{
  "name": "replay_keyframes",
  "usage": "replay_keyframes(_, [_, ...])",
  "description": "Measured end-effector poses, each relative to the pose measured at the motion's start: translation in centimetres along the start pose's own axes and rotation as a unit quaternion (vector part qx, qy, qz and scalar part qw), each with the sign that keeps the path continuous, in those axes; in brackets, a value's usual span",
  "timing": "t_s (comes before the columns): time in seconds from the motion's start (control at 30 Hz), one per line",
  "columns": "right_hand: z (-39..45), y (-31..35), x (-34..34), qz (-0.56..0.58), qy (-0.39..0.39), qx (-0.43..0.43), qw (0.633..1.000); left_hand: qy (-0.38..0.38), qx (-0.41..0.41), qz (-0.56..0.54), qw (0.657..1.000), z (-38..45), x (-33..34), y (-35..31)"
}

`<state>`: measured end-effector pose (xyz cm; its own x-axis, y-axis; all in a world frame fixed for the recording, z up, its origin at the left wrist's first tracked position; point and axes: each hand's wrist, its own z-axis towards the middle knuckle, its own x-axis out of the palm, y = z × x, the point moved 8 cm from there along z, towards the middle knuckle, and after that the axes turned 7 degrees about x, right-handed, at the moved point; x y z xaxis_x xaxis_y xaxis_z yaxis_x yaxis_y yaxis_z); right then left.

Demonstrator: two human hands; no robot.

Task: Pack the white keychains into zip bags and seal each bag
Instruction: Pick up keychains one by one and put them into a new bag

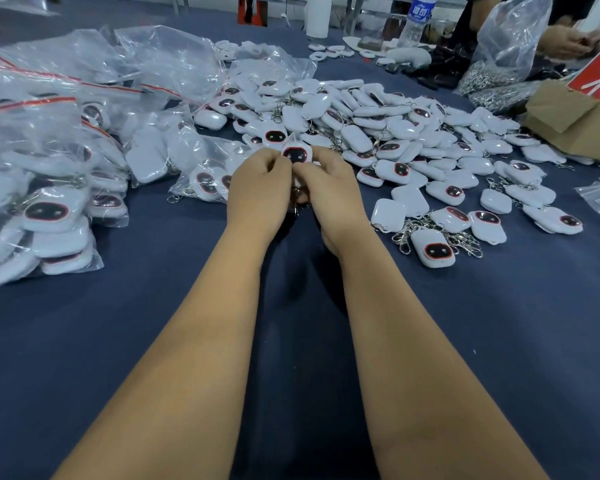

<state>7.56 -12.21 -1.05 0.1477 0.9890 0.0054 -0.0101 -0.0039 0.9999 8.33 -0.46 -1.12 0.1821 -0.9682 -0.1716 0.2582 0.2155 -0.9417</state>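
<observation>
Two hands are meeting above the blue table (153, 341); the left hand (257, 195) and right hand (329, 192) are both pinching one white keychain (297, 154) between curled fingertips, its dark red-rimmed face turned up toward the camera; its long axis cannot be told; a loose heap of keychains (413, 140), too many to count, is lying to the right; several clear zip bags (45, 209) at left are holding more of them.

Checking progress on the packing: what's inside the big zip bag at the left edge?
The big zip bag holds white keychains, several showing dark faces, with metal clasps among them. Those deeper in are covered, so no count.
</observation>
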Motion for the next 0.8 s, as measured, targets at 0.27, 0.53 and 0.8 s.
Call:
replay_keyframes(0.27, [0.21, 0.01, -0.01, 0.059, 0.014, 0.004, 0.998, 0.002, -0.036, -0.034, 0.999, 0.03, 0.26, -0.02])
replay_keyframes(0.53, [0.28, -0.11, -0.07, 0.086, 0.017, 0.021, 0.996, 0.061, -0.068, -0.125, 0.988, 0.34, 0.13, -0.30])
replay_keyframes(0.8, [0.13, -0.03, -0.02, 0.094, 0.025, 0.023, 0.995, 0.026, -0.069, -0.136, 0.988, 0.12, 0.23, -0.36])
